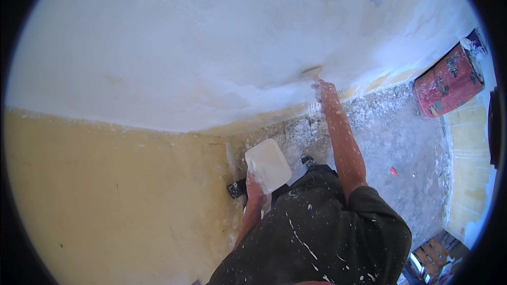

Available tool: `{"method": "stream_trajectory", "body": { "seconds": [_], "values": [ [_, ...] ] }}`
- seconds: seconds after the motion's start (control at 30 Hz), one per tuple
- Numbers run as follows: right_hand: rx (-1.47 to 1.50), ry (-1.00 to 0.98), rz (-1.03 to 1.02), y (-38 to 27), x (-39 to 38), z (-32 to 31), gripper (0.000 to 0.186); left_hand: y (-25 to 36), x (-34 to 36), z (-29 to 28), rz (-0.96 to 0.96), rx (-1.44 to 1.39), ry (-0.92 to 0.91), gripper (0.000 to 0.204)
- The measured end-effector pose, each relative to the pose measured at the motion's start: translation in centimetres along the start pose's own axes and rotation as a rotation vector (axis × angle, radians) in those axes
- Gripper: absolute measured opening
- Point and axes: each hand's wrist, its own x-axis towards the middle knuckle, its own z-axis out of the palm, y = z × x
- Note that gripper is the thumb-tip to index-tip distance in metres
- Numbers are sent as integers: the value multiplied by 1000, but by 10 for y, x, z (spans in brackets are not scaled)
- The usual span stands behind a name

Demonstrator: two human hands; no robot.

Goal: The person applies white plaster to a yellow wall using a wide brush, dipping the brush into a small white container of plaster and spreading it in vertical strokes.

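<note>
Against the white plastered wall, right hand stretched out, clenched on a putty knife with blade touching the plaster. Lower down, near the yellow wall, left hand grasping the edge of a white rectangular tray, held level. Red spattered bucket well apart, on the dusty floor.

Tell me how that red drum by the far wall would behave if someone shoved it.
The red drum looks like a stiff cylinder, so it would likely slide or rock rather than flex. Its sides are crusted with splatter, so grip is probably rough, not slippery. Whether it is full cannot be told, so its weight is uncertain; the gritty floor would probably resist sliding.
</note>
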Motion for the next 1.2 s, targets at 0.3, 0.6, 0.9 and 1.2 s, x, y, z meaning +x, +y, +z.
{"method": "stream_trajectory", "body": {
  "seconds": [0.3, 0.6, 0.9, 1.2],
  "values": [
    [149, -282, -700, -146, -164, 49, 33, 20, -7, 29, -74, -35, -97, 42],
    [222, -149, -410, 3, -8, 2, 31, -4, 10, 9, 36, 3, 8, 41],
    [-208, 106, 99, 175, 22, -70, 21, -6, -4, 10, 39, -96, 3, 41],
    [252, -231, -127, -110, -126, 111, 23, 19, -14, 21, 17, -227, -132, 37]
  ]
}}
